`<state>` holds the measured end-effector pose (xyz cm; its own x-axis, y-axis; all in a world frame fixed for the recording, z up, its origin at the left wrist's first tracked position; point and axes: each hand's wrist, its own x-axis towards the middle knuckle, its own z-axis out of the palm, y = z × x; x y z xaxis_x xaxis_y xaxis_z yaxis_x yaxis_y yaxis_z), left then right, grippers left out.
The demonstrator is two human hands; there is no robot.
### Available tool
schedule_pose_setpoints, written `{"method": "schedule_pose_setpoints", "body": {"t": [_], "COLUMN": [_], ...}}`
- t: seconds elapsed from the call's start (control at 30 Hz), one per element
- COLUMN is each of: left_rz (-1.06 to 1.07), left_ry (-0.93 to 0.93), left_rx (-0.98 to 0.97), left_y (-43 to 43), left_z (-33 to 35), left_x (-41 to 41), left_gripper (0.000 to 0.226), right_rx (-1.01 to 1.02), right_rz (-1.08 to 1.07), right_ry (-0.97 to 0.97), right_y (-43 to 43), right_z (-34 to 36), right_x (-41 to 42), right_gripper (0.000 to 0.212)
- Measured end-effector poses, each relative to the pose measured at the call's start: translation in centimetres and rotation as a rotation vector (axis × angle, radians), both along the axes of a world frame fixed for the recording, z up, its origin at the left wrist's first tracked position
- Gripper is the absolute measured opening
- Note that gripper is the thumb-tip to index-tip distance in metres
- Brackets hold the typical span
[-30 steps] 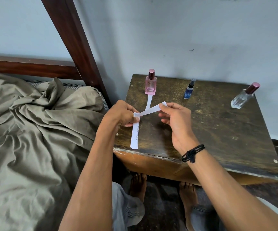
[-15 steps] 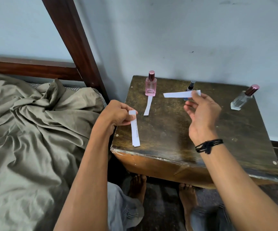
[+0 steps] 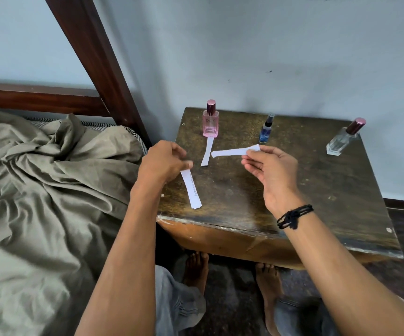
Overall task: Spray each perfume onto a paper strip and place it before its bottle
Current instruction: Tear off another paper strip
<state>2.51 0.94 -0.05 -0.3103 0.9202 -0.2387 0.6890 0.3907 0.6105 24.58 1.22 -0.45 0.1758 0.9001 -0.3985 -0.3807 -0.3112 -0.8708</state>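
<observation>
1. Pale blue wall (image 3: 269, 44) backs a bed (image 3: 38, 190) with rumpled olive sheets at 9 o'clock and a dark, worn wooden table (image 3: 317, 190) at 3 o'clock.
2. Left hand (image 3: 162, 161): fingers pinched on the top end of a stack of paper strips (image 3: 191, 189) hanging over the table's near-left corner.
3. Right hand (image 3: 271, 166): fingers pinch one strip (image 3: 232, 151), held level above the table.
4. Along the table's 12 o'clock edge stand a pink bottle (image 3: 210, 124), a blue bottle (image 3: 266, 130) and a clear bottle (image 3: 341, 139).
5. Another strip (image 3: 207, 151) lies just before the pink bottle.
</observation>
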Motion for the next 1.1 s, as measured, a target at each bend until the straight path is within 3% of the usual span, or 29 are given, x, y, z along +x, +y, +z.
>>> {"method": "schedule_pose_setpoints", "body": {"t": [0.1, 0.2, 0.33, 0.5, 0.67, 0.77, 0.93, 1.1], "left_rz": [0.001, -0.018, -0.019, 0.017, 0.059, 0.048, -0.035, -0.11], "left_ry": [-0.285, -0.6, -0.707, -0.6, -0.498, -0.416, -0.105, 0.039], "left_rx": [0.11, 0.01, 0.063, 0.196, 0.279, 0.273, 0.218, 0.152], "left_y": [0.0, -0.3, -0.6, 0.0, 0.4, 0.5, 0.4, 0.2], "left_z": [1.0, 2.1, 2.3, 1.5, 1.1, 0.7, 0.5, 0.4], "left_x": [1.5, 3.6, 4.6, 4.4, 4.6, 4.8, 5.9, 7.3], "left_gripper": [0.025, 0.025, 0.017, 0.013, 0.014, 0.016, 0.02, 0.018], "right_rx": [-0.031, -0.038, -0.017, -0.012, -0.046, -0.039, -0.033, -0.046], "right_rz": [0.024, 0.032, 0.054, 0.131, 0.269, 0.377, 0.573, 0.689], "right_ry": [0.01, 0.028, 0.012, -0.075, -0.282, -0.443, -0.743, -0.895], "right_y": [-0.2, -0.3, -0.5, -0.8, -0.9, -1.2, -1.6, -1.8], "right_z": [-0.2, -0.1, -0.2, -0.2, -0.2, -0.2, -0.2, -0.4], "right_x": [0.2, 0.1, 0.2, 0.8, 1.8, 2.4, 3.0, 3.4], "right_gripper": [0.019, 0.018, 0.015, 0.01, 0.004, 0.007, 0.014, 0.016]}}
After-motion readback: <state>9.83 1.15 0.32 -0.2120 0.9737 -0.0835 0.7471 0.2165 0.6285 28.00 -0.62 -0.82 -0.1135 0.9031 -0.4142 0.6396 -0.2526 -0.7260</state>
